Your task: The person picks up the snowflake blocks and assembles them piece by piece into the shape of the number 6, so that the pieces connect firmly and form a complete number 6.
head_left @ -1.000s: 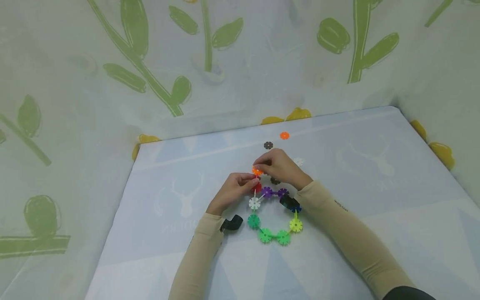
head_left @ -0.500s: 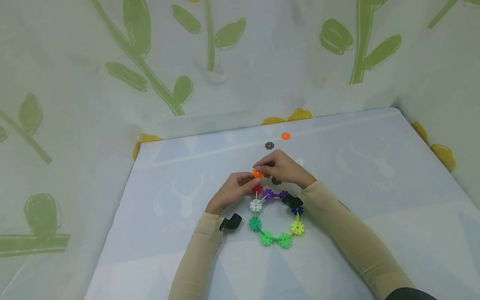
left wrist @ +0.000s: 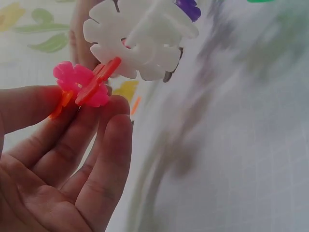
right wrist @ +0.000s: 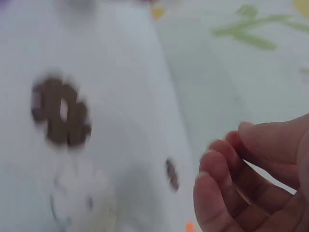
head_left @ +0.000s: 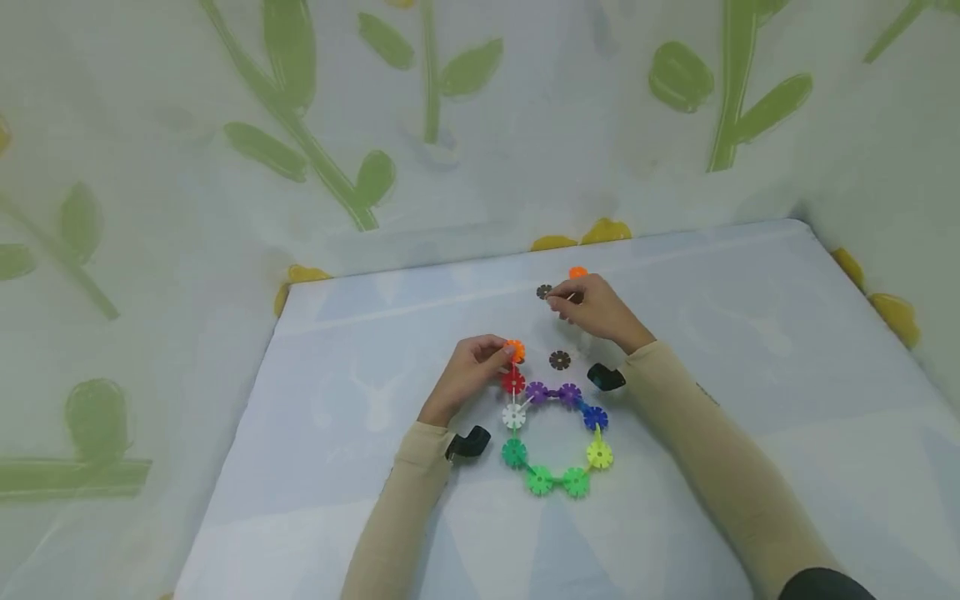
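Observation:
My left hand (head_left: 467, 373) pinches an orange notched disc (head_left: 517, 350) between thumb and fingers. Below it a red disc (head_left: 513, 382) joins a white disc (head_left: 513, 416), part of a ring of interlocking plastic discs. In the left wrist view a pink disc (left wrist: 70, 76) also shows at my fingertips, between the orange and red pieces. My right hand (head_left: 600, 312) is over the far side of the table, fingers loosely bent and holding nothing. It is nearest to a dark brown disc (head_left: 543, 292) and an orange disc (head_left: 577, 272), which it partly covers.
The ring continues through purple (head_left: 570, 393), blue (head_left: 596, 417), yellow (head_left: 600, 454) and green discs (head_left: 539, 481). Another brown disc (head_left: 559, 360) lies just beyond it. A pale disc (right wrist: 82, 193) is blurred in the right wrist view. Patterned cloth walls (head_left: 480, 183) border the table.
My right hand has let go of the orange disc and moved away, to the far right. The left hand still holds the disc. The head view has shifted slightly.

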A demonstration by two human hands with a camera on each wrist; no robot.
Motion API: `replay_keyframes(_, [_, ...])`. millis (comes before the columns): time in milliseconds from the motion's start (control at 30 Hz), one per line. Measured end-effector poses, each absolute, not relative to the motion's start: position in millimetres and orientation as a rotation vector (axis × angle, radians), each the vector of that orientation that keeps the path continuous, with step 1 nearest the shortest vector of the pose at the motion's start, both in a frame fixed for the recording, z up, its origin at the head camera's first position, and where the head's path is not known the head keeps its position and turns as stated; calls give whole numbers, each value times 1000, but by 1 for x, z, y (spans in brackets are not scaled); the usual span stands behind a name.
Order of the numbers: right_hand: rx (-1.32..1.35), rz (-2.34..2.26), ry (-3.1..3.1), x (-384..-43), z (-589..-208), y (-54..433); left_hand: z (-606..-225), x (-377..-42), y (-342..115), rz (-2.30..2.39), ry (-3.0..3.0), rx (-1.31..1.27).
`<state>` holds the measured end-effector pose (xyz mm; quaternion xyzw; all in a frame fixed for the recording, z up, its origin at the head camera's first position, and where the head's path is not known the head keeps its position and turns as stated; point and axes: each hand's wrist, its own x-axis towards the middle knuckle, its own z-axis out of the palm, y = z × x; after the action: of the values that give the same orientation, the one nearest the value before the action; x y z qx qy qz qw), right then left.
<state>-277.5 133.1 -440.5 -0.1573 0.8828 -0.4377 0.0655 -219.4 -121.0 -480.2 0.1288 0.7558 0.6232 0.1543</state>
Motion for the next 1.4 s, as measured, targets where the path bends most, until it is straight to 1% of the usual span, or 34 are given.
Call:
replay_keyframes(133, [-385,-1185,2744,-301,-448,136,-483,-220,-121,1782,2159,356])
replay_keyframes(333, [-282,-977,2784,-328,-455,121,-485,-220,-121,1774,2154,336])
replay_keyframes(467, [-233,-860,2774,-336,-459,113,-485,-220,-120,1774,2158,329])
replay_keyframes(600, [-204,-834,2764,-337,-462,112,-487,-221,-120,1778,2153,347])
replay_keyframes(800, [-222,-956,2692,-327,-454,118,-486,-221,-120,1783,2154,360])
replay_keyframes(933, [-409,-1127,2661,-311,-444,125,-485,-221,-120,1783,2149,351])
replay_keyframes(1033, [-599,-1253,2593,-294,-437,128,-483,-221,-120,1779,2146,331])
replay_keyframes(1200, [-826,-1335,2479,-270,-431,127,-482,-220,-121,1765,2150,294])
replay_keyframes(1400, [-871,-1298,2492,-256,-433,123,-482,-220,-122,1767,2149,288])
